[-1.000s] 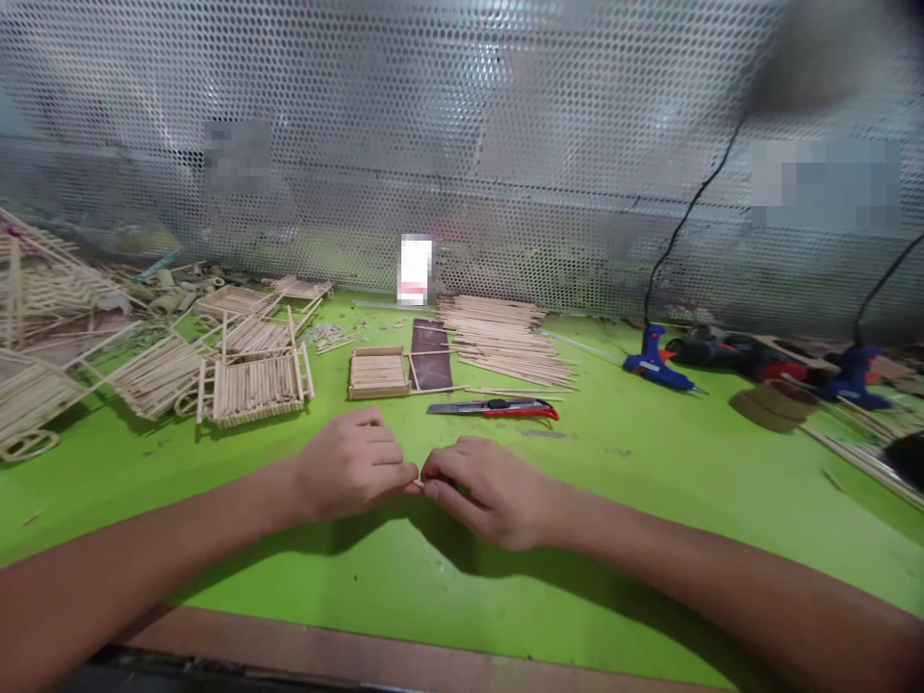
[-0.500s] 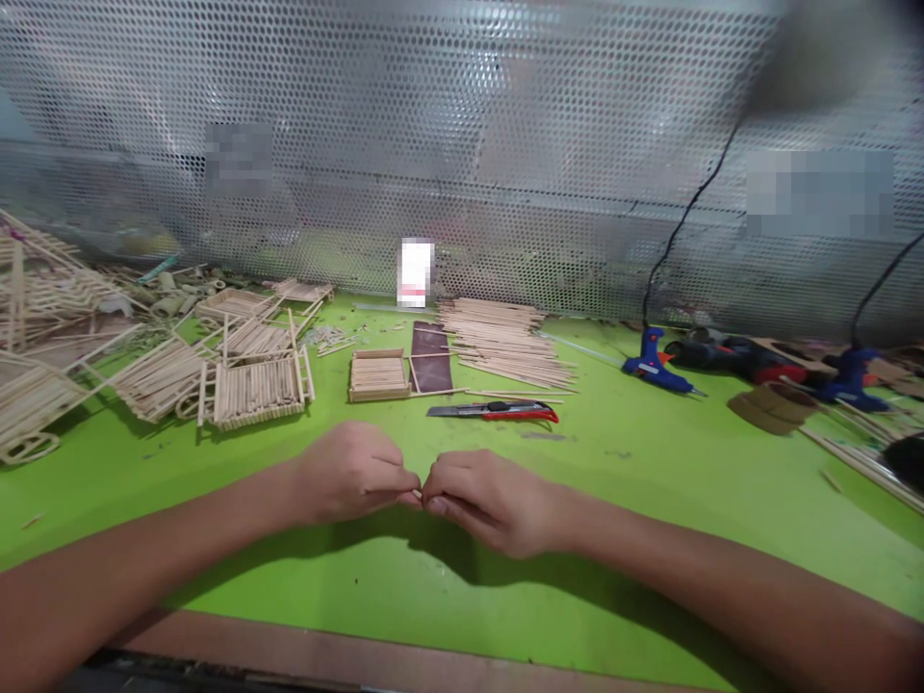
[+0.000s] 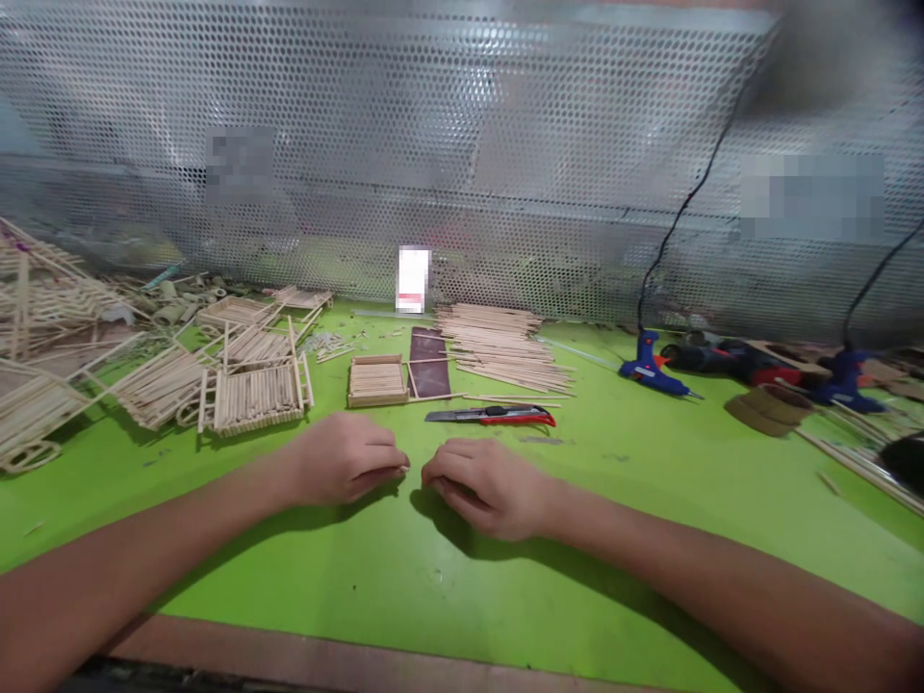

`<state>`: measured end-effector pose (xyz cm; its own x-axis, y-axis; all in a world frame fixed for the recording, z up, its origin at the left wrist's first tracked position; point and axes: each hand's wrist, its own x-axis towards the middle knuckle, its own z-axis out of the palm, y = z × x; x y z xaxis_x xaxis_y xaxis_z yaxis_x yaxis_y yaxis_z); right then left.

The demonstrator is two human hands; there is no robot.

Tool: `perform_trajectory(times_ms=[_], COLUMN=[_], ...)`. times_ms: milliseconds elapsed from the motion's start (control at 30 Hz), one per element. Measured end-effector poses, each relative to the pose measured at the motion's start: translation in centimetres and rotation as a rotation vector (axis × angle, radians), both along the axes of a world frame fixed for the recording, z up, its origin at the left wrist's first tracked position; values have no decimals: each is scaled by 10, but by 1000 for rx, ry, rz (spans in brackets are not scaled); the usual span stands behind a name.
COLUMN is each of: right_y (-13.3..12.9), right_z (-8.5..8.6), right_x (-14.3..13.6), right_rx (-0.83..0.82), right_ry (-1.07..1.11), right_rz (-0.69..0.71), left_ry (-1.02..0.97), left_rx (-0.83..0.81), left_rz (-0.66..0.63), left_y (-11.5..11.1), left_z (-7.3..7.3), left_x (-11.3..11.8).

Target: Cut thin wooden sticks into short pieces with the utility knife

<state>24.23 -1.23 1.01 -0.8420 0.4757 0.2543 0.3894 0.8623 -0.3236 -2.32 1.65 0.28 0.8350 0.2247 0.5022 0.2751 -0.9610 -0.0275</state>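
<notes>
My left hand (image 3: pixel 346 460) is closed in a pinch, with the pale tip of a small wooden stick (image 3: pixel 404 469) showing at its fingertips. A narrow gap to the right, my right hand (image 3: pixel 491 486) has its fingers pressed together, and whatever they hold is hidden. Both hands are low over the green tabletop. Just beyond them lies a red and black utility knife (image 3: pixel 498 415), its blade pointing left. A small stick-built tray (image 3: pixel 377 380) stands behind my left hand, beside a dark brown sheet (image 3: pixel 430 358).
Many thin sticks (image 3: pixel 505 342) lie in a pile behind the knife. Stick-built trays (image 3: pixel 256 397) crowd the left side. At right are a blue glue gun (image 3: pixel 654 366) with a black cord, another glue gun (image 3: pixel 850 380) and a brown ring (image 3: pixel 771 409). Perforated metal (image 3: pixel 462 144) walls the back.
My hands were touching at the fingertips and have drawn apart. Both have shifted slightly away from the table's front edge. The view has tilted a little.
</notes>
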Motion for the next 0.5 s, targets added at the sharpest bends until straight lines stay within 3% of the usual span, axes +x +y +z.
perform_trajectory(times_ms=[267, 500], right_y=[-1, 3], right_z=[5, 1], right_x=[1, 1], right_rx=[-60, -181], right_ry=[-21, 22], right_rz=[39, -156], left_ry=[53, 85], left_rx=[-73, -82], left_rz=[2, 9], left_y=[2, 2], left_z=[-1, -1], left_x=[0, -4])
